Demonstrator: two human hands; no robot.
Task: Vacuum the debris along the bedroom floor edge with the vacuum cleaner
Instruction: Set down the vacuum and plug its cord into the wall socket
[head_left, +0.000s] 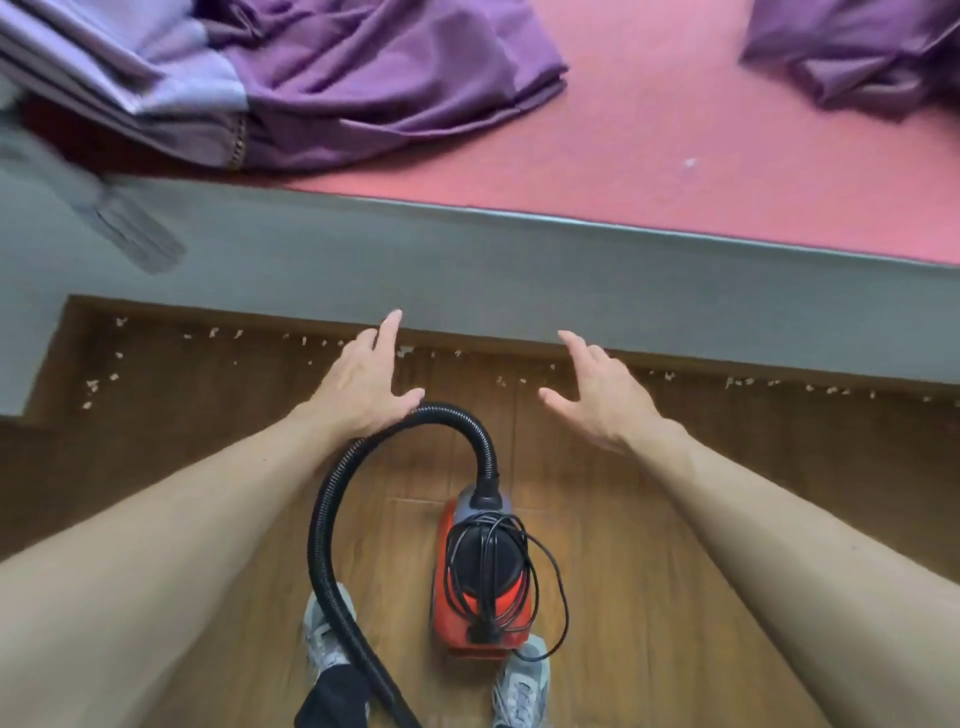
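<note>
A small red vacuum cleaner (480, 597) stands on the wooden floor between my feet, its black cord (498, 571) wound over its top. Its black ribbed hose (332, 499) arches up from the front and curves down to the lower left, where its end leaves the frame. My left hand (363, 379) hovers above the hose's arch with fingers straight, holding nothing. My right hand (597, 395) is stretched out beside it, fingers spread and empty. White debris bits (218, 333) lie scattered along the floor edge below the grey bed base.
The grey bed base (467, 270) runs across the view, topped by a red mattress (675, 156) with purple cloth (363, 78) heaped on it. A grey block (26, 322) closes the left corner. My grey shoes (519, 686) stand beside the vacuum.
</note>
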